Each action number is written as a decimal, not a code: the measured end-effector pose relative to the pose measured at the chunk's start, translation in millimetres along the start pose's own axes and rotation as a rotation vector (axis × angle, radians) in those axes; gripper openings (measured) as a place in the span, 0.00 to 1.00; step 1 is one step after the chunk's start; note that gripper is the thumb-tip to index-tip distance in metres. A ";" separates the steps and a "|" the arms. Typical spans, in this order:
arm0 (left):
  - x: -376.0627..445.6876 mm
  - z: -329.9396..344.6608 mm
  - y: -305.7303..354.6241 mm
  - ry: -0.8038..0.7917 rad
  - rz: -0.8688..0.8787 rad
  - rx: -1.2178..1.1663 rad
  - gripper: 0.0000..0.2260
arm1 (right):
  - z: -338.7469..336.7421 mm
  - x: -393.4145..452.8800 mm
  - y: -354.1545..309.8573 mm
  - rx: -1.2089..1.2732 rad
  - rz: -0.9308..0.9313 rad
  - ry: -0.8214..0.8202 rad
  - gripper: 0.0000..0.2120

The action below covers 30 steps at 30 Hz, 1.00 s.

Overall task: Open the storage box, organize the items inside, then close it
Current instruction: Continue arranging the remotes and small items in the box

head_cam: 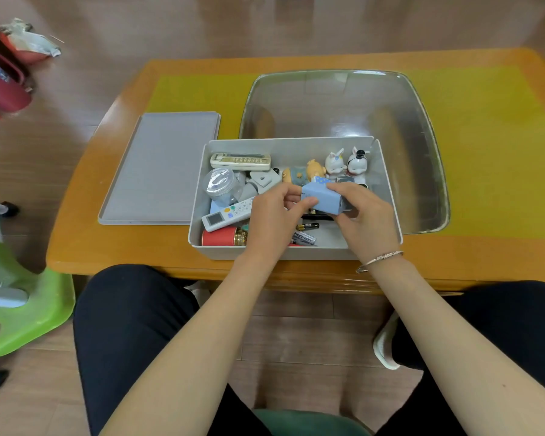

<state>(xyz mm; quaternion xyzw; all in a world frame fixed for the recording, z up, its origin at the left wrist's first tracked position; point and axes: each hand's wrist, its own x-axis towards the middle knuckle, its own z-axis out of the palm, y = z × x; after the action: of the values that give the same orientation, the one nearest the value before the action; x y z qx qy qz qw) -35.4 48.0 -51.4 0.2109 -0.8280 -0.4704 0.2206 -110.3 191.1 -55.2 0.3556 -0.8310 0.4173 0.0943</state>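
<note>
The wooden table (107, 247) carries one open storage box (387, 184) at its near edge, its grey lid (161, 168) flat just left. Inside lie two remotes, two rabbit figurines (346, 163), one jar (221, 184). Over the middle, left hand (274, 221) and right hand (368, 215) grip one blue box (323, 196).

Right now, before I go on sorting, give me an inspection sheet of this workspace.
Surface: orange wooden table with a yellow-green mat.
Job's things: open grey storage box at the near edge; grey lid lies flat to its left.
Clutter: in the box, two remotes, clear jar, red tin, batteries, three figurines. Clear tray behind the box.
Hands: left hand and right hand together hold a blue box above the storage box.
Cables: nothing seen.
Surroundings: green stool, red container on the floor, left.
</note>
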 end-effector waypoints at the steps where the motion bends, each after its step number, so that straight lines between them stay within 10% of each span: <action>1: -1.3 1.1 0.3 0.014 0.038 0.027 0.09 | 0.7 -0.4 0.2 0.002 0.004 -0.003 0.20; 15: -0.4 4.0 -3.4 -0.315 0.225 0.140 0.32 | -1.4 1.4 -1.2 0.101 0.123 0.045 0.18; 23: -3.4 6.2 -4.2 -0.264 0.353 0.243 0.24 | -5.1 3.9 -3.6 0.290 0.267 0.048 0.14; 30: 0.1 -3.0 2.8 -0.356 0.078 -0.032 0.19 | -4.6 3.2 -2.2 0.305 0.180 -0.072 0.25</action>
<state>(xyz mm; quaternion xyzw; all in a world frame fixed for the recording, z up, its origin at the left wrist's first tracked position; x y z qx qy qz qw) -34.2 47.2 -47.5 0.0884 -0.8540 -0.5045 0.0918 -111.8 192.1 -49.5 0.3049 -0.7894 0.5321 -0.0282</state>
